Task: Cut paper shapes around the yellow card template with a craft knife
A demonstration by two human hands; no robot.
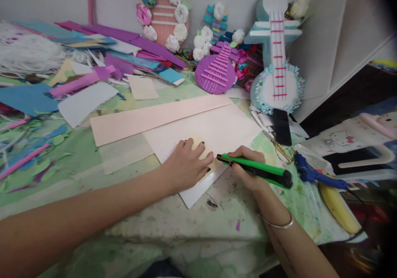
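Head view showed your right hand (248, 167) clamped on the knife (259, 172), left hand (186, 166) flat and open, pinning the sheet (217, 129) near the table's (173, 220) front edge, fingertips (208, 159) riskily close to its tip.

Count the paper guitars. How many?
4: peach flowered one at back, small teal one beside it, purple one in front, big blue one on the right. More may be hidden.

This is a craft workshop. Handmade foam instrument models stand along the far edge of the stained, pale green tabletop (77, 149): a purple lute shape (216, 72), a pale blue and white banjo shape (277, 83) and a salmon one trimmed with paper flowers (164, 13). Coloured foam sheets and offcuts (93, 46) pile up at the far left corner. Near the right edge are a blue glue gun (313, 173), gold-handled scissors (283, 152) and a green-handled utility knife (260, 171).
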